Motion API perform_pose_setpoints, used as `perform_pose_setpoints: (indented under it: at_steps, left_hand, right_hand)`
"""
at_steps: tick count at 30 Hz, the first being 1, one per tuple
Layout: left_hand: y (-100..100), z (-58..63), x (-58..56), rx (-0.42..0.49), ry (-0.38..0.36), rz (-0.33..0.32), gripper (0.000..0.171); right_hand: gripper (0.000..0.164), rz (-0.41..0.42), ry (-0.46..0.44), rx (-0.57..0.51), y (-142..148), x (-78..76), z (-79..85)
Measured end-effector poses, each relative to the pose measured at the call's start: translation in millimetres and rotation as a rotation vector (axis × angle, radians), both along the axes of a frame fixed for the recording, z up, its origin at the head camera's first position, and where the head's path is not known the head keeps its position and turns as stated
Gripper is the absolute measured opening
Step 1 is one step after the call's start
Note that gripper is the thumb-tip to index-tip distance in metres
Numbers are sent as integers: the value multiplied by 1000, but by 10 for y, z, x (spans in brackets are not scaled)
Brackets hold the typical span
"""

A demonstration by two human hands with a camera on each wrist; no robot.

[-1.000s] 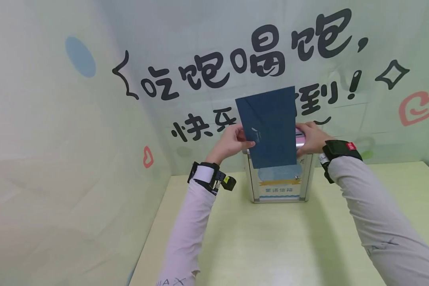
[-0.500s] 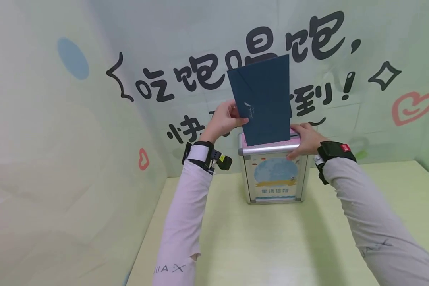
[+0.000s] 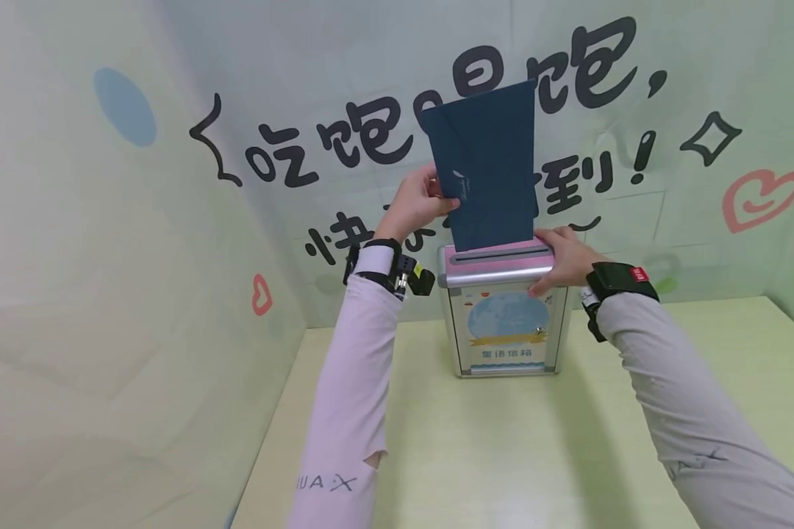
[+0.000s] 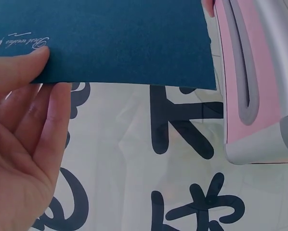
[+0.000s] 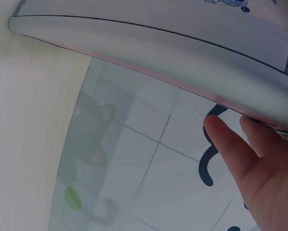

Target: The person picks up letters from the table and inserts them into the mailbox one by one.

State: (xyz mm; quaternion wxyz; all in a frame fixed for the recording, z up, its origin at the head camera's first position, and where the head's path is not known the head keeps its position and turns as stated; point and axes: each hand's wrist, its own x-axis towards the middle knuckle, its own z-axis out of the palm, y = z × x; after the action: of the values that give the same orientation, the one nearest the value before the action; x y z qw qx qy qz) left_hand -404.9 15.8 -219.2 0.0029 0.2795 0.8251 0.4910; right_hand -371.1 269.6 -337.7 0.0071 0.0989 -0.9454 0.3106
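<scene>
A dark blue envelope point(image 3: 492, 165), marked with small white script, is held up nearly upright in the head view. My left hand point(image 3: 413, 206) pinches its left edge, thumb on the near face. Below it stands a mailbox point(image 3: 506, 323) with a pink top, silver edges and a long slot point(image 3: 501, 255). In the left wrist view, the envelope's end point(image 4: 202, 57) is apart from the mailbox top point(image 4: 267, 82). My right hand point(image 3: 565, 257) grips the mailbox's upper right corner, thumb at the front. Some of its fingers are hidden in the right wrist view.
The mailbox stands on a pale yellow-green table point(image 3: 503, 441), near the back wall point(image 3: 370, 44) with large black lettering. Another wall point(image 3: 139, 294) closes off the left side.
My left hand has lifted the envelope up and slightly left, so the mailbox's pink top and slot now show beneath it. The right hand has stayed at the mailbox's corner.
</scene>
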Motion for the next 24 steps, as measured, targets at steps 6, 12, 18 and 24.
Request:
perform_pose_setpoints:
  at_steps: [6, 12, 18, 24]
  left_hand:
    - [53, 4, -55, -7, 19, -4, 29]
    - [115, -41, -73, -27, 70, -25, 26]
    - [177, -156, -113, -55, 63, -27, 24]
    - [211, -204, -136, -75, 72, -12, 23]
  right_hand:
    - [110, -12, -10, 4, -7, 7, 21]
    - [109, -6, 10, 17, -19, 37, 28]
    - [108, 3, 14, 30, -23, 51, 25]
    - [109, -1, 21, 22, 21, -6, -3]
